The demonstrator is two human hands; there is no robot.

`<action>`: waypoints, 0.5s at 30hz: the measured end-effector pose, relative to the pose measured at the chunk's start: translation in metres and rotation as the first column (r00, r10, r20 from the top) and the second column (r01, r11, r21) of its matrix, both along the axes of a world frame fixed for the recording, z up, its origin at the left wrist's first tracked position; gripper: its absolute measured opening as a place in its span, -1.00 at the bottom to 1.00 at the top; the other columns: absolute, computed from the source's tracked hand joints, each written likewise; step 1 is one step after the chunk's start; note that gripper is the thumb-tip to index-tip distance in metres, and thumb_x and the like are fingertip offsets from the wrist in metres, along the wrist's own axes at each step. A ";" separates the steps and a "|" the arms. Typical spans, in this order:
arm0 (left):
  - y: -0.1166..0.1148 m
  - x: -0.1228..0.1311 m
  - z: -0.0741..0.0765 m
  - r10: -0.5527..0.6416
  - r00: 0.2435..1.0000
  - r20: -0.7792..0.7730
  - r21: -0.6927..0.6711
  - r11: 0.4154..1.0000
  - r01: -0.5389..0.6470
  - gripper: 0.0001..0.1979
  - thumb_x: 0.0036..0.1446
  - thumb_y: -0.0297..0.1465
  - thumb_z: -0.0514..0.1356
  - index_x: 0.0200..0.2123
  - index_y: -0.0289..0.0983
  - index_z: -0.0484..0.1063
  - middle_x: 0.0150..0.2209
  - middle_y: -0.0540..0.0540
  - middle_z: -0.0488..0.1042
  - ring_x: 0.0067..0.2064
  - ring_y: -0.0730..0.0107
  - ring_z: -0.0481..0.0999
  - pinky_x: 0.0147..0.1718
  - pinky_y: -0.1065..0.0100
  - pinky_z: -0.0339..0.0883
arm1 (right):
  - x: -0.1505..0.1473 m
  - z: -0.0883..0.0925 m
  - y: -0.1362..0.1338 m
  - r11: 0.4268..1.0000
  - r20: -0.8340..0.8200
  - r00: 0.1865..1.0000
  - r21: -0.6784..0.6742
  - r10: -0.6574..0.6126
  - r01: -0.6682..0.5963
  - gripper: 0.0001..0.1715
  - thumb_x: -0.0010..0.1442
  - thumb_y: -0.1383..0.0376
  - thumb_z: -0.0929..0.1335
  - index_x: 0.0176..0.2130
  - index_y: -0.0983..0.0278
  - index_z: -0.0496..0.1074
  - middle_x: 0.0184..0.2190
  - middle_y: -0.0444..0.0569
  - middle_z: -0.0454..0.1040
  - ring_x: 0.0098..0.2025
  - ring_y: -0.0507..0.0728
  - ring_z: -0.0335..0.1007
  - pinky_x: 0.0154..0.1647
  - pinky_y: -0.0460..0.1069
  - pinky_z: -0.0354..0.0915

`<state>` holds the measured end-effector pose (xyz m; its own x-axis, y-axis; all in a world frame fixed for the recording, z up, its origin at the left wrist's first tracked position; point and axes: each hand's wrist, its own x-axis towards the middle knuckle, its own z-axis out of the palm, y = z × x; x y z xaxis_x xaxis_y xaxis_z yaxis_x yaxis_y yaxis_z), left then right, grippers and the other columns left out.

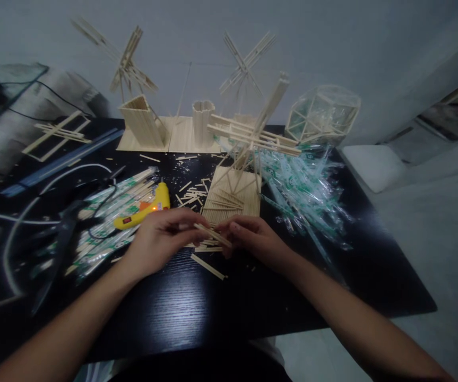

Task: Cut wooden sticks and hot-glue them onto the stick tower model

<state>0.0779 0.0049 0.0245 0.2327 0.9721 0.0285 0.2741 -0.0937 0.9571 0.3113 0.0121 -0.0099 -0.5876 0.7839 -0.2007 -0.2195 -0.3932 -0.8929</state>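
Observation:
Thin wooden sticks [213, 235] span the gap between my two hands, over the near end of a flat wooden base [232, 183]. My left hand [167, 233] pinches their left end between thumb and fingers. The right end is gripped by my right hand [248, 236], its fingers curled. Below them a short wooden strip [208, 266] lies on the black table [133, 318]. Beyond my hands, a windmill model with crossed stick blades [252, 139] stands on the base. A yellow glue gun [145, 208] lies just past my left hand.
Packs of wrapped sticks [109, 223] lie left, beside a white cable [9, 254]. Crumpled plastic wrappers [304, 185] cover the right side. Behind stand a wooden tower [143, 124], a round wooden column [204, 124] and a faceted stick frame [324, 114]. Small offcuts [192, 193] are scattered mid-table.

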 end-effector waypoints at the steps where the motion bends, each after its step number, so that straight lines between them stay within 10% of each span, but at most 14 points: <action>1: -0.001 0.002 -0.001 -0.076 0.997 -0.016 0.022 0.997 0.076 -0.94 0.09 -0.39 0.40 -0.32 -0.21 0.66 -0.45 0.00 0.61 -0.43 0.44 0.58 -0.43 0.47 0.41 | 0.000 0.003 -0.001 0.999 0.029 0.998 0.012 0.049 -0.049 -0.51 0.25 -0.05 0.47 -0.18 0.35 0.60 -0.41 -0.06 0.59 -0.40 0.05 0.53 -0.30 -0.05 0.44; 6: -0.001 0.007 -0.007 -0.213 0.973 -0.093 0.133 0.965 0.224 -0.89 0.17 -0.43 0.35 -0.23 -0.17 0.68 -0.37 -0.03 0.62 -0.33 0.42 0.57 -0.31 0.44 0.42 | 0.001 0.009 -0.001 0.981 0.059 0.979 -0.039 0.193 -0.191 -0.52 0.26 -0.02 0.47 -0.30 0.37 0.60 -0.44 -0.05 0.59 -0.43 0.02 0.51 -0.33 -0.09 0.43; 15: -0.010 -0.042 0.015 0.039 0.916 -0.400 0.171 0.985 0.032 -0.71 0.29 -0.16 0.22 -0.05 -0.14 0.61 -0.18 -0.06 0.69 -0.25 0.31 0.65 -0.22 0.39 0.46 | 0.002 -0.007 0.001 0.993 0.027 0.996 -0.079 0.088 -0.085 -0.62 0.20 0.05 0.53 -0.26 0.35 0.58 -0.50 -0.14 0.51 -0.49 -0.02 0.42 -0.39 -0.11 0.34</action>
